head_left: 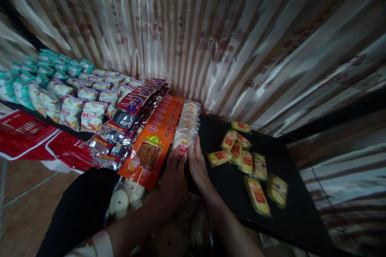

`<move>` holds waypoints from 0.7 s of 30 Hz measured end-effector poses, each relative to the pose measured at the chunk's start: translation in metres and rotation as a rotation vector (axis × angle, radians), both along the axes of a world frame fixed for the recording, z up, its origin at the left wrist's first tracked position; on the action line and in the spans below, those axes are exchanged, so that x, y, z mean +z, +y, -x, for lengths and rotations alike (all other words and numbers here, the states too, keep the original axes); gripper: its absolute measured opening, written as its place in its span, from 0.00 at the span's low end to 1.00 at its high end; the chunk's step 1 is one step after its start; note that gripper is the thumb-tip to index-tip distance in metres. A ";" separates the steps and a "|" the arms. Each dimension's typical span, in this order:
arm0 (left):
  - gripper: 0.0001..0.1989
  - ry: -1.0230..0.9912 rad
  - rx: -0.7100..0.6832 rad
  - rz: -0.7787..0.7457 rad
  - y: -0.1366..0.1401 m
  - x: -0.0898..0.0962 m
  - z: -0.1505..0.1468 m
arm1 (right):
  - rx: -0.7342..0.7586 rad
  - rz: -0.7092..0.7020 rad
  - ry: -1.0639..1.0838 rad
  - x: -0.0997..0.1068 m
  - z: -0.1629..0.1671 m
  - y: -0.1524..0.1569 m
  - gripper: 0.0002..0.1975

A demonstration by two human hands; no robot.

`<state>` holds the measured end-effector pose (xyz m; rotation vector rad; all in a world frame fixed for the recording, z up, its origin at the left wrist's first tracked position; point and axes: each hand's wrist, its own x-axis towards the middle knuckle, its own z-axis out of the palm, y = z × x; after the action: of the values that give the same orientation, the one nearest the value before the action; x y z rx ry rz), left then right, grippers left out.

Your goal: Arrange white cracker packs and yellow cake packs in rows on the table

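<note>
Both hands meet at the near end of a row of overlapping clear packets [189, 118] filled with pale round cakes. Between them is the nearest cake packet [181, 144], marked with a red label. My left hand [174, 174] grips its near left edge, fingers pointing away from me. Along its right side lies my right hand [197, 162], with the fingers close together against the wrapper. Just left of the row are overlapping orange snack packs [157, 136] with a picture of brown sticks. Below my wrists, more round cakes [119, 204] show in a clear bag, partly hidden by my arms.
Several yellow-wrapped cakes [245, 162] lie scattered on the black table [292, 217] to the right. Dark red and silver packs [120, 128], white snack bags [92, 116] and teal bags [22, 88] fill the left side. A striped curtain [187, 28] hangs behind.
</note>
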<state>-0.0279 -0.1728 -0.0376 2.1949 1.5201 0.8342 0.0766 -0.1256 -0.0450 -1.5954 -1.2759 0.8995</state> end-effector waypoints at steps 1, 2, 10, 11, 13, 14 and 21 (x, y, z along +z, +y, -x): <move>0.27 0.000 0.007 -0.006 -0.001 0.000 0.000 | -0.002 0.006 -0.008 0.001 0.001 0.000 0.36; 0.27 0.000 0.013 -0.015 -0.002 0.000 -0.001 | -0.011 0.009 -0.011 0.001 0.002 0.000 0.37; 0.32 -0.009 -0.044 -0.116 -0.005 -0.013 -0.003 | -0.118 -0.030 0.040 0.003 -0.004 0.013 0.33; 0.32 -0.016 -0.046 -0.130 -0.005 -0.015 -0.002 | -0.110 -0.033 0.037 0.002 -0.004 0.015 0.33; 0.30 -0.028 -0.050 -0.157 -0.004 -0.018 -0.001 | -0.089 -0.044 0.033 0.002 -0.001 0.015 0.33; 0.30 -0.031 -0.047 -0.171 -0.004 -0.018 0.000 | -0.082 -0.050 0.036 0.001 0.000 0.015 0.33; 0.30 0.056 -0.014 -0.097 -0.007 -0.012 -0.003 | -0.131 -0.040 0.069 -0.006 -0.004 0.017 0.34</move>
<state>-0.0244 -0.1799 -0.0496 2.3136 1.5184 0.8658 0.0803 -0.1082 -0.0510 -1.5837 -1.1207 0.8354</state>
